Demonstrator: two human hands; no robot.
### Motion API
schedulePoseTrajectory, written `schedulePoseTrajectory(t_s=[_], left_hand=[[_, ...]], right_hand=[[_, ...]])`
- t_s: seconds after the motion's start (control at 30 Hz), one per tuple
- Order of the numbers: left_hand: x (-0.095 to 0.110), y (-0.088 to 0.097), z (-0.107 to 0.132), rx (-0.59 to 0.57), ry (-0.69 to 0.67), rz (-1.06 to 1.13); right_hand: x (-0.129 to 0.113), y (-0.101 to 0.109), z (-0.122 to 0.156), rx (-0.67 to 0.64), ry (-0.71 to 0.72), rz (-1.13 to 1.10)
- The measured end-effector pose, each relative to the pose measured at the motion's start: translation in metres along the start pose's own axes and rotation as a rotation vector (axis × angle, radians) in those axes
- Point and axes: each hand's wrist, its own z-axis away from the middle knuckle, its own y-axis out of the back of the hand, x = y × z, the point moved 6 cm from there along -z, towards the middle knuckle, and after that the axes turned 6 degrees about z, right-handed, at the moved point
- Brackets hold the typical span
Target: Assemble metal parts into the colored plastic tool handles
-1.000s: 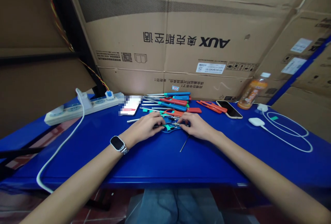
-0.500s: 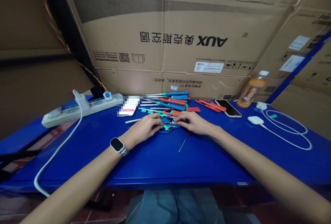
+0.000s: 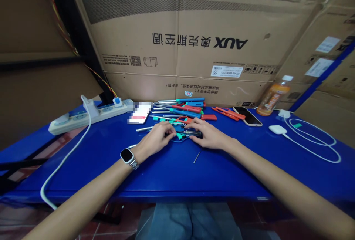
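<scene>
Both my hands rest on the blue table (image 3: pixel 172 173) around a small blue and teal part (image 3: pixel 181 137). My left hand (image 3: pixel 156 139), with a smartwatch (image 3: pixel 127 156) on the wrist, has its fingers curled onto the part's left end. My right hand (image 3: pixel 206 134) pinches its right end, where a thin metal piece (image 3: pixel 191 132) shows between the fingers. Just behind my hands lies a pile of red, blue and teal handled tools with metal shafts (image 3: pixel 180 110). A loose thin metal rod (image 3: pixel 197 156) lies under my right wrist.
A white power strip (image 3: pixel 88 115) with a white cable sits at the left. Red clips (image 3: pixel 226 113), a phone (image 3: pixel 247 116), an orange drink bottle (image 3: pixel 272 98) and a white charger with looped cable (image 3: pixel 305 138) are at the right. Cardboard boxes (image 3: pixel 194 40) wall the back.
My hands have stayed on the small part with slight finger shifts. My right hand sits a little lower over it. The view has shifted slightly.
</scene>
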Motion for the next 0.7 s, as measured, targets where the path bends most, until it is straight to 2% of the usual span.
schedulePoseTrajectory(t_s=[0.17, 0.37, 0.6, 0.7], left_hand=[[-0.0018, 0.0002, -0.0007, 0.009, 0.055, -0.011], [-0.0016, 0.0001, -0.0006, 0.022, 0.086, 0.016], [-0.0018, 0.0008, -0.0021, -0.034, 0.040, -0.035], [-0.0042, 0.0005, -0.0019, -0.074, 0.030, -0.048]], right_hand=[[0.0020, -0.0070, -0.0015, -0.007, 0.032, -0.112], [0.0024, -0.0074, 0.0007, 0.010, 0.013, -0.126], [0.0006, -0.0060, 0.0020, 0.001, -0.017, -0.091], [-0.0045, -0.0051, 0.0028, -0.004, 0.013, -0.033]])
